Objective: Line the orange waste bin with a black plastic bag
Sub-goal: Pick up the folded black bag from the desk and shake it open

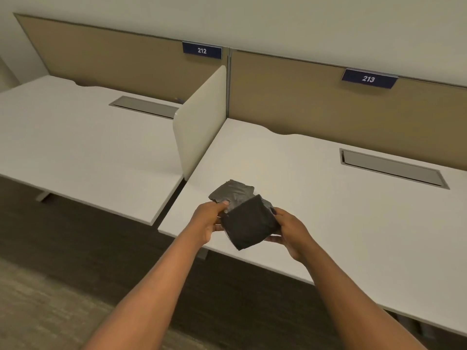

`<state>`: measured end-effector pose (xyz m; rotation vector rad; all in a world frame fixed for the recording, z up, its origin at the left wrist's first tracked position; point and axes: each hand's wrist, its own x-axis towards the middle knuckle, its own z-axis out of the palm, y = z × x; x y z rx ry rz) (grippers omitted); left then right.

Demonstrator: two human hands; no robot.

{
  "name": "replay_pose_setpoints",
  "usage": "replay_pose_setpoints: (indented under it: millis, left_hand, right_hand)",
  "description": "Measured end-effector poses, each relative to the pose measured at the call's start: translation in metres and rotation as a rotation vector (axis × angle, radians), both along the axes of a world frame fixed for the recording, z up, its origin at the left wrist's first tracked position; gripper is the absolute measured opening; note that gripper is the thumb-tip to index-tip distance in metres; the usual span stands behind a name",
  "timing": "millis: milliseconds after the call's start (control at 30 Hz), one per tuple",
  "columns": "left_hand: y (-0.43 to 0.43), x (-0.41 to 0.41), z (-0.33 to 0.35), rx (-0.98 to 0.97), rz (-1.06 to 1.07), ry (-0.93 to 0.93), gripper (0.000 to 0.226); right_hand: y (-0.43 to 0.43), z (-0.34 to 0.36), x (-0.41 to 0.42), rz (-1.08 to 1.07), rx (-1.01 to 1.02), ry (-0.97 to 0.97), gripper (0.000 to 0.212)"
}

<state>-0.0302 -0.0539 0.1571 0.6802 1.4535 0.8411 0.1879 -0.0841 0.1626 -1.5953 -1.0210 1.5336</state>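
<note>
A folded black plastic bag [249, 224] is held between both hands above the front left corner of the white desk [316, 213] labelled 213. My left hand [208, 219] pinches its left side, where a grey folded flap [231, 194] sticks up and away. My right hand [290, 232] grips the bag's right edge. The orange waste bin is not in view.
A second white desk [75, 145] labelled 212 stands to the left, split off by a cream divider panel [202, 122]. Tan partition boards [328, 104] run along the back. Each desk has a grey cable hatch [391, 169]. Dark carpet [50, 286] lies below.
</note>
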Motion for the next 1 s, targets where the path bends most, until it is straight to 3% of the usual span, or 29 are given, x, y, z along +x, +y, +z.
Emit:
replay_pose_setpoints:
  millis: [100, 267, 400, 467, 667, 767, 900, 1000]
  left_hand:
    - [-0.022, -0.004, 0.011, 0.107, -0.052, 0.145, 0.033]
    - [-0.074, -0.005, 0.038, 0.21, -0.021, 0.08, 0.033]
    - [-0.134, 0.009, 0.062, 0.261, 0.023, -0.019, 0.023]
    - [-0.165, 0.016, 0.074, 0.274, 0.039, -0.057, 0.021]
    - [-0.244, 0.035, 0.1, 0.324, 0.018, -0.131, 0.021]
    - [-0.27, 0.035, 0.109, 0.348, -0.016, -0.104, 0.022]
    - [-0.297, 0.02, 0.113, 0.365, -0.073, -0.041, 0.022]
    - [-0.311, 0.0, 0.114, 0.346, -0.074, -0.05, 0.02]
  right_hand:
    - [-0.024, 0.004, 0.005, -0.027, -0.018, -0.009, 0.023]
    - [-0.076, 0.01, 0.017, -0.116, -0.01, -0.037, 0.013]
    - [-0.137, 0.014, 0.022, -0.159, 0.091, -0.221, 0.048]
    - [-0.173, 0.023, 0.02, -0.161, 0.199, -0.293, 0.056]
    - [-0.263, 0.065, -0.001, 0.148, 0.441, -0.345, 0.061]
    - [-0.286, 0.08, -0.02, 0.229, 0.473, -0.349, 0.05]
    - [-0.305, 0.083, -0.042, 0.151, 0.464, -0.312, 0.015]
    - [-0.317, 0.082, -0.057, 0.127, 0.439, -0.218, 0.012]
